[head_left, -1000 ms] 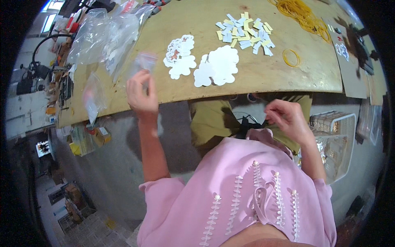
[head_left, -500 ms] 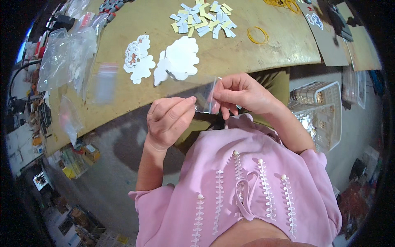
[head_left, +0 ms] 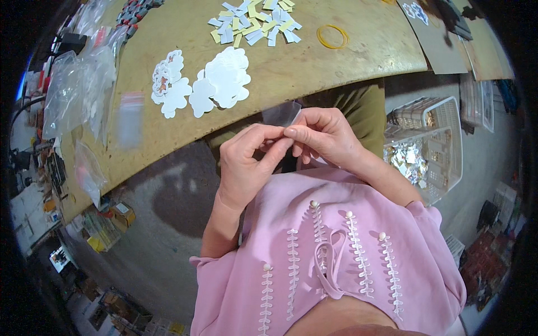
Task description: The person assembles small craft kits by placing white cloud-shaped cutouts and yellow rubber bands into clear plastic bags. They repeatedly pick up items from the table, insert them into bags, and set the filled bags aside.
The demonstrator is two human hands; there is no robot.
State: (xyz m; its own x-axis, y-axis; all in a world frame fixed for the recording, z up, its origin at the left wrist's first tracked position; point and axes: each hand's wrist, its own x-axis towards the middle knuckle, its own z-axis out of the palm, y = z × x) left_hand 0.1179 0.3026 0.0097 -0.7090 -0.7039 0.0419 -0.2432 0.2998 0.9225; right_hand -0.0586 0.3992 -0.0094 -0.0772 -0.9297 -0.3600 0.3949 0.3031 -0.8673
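Note:
My left hand and my right hand meet in front of my chest, just below the wooden table's edge. Both pinch a small clear plastic bag that sticks up between the fingertips. On the table above lie white flower-shaped cards, one pile with a printed face. Further back sit several yellow and white paper strips and a yellow rubber band.
Clear plastic bags pile at the table's left, with a small zip bag beside them. A white basket of shiny packets stands at my right. Boxes and clutter lie on the grey floor at lower left.
My left hand came off the table's left side with a small clear bag and joined my right hand at my chest; both now hold the bag. The view has tilted downward.

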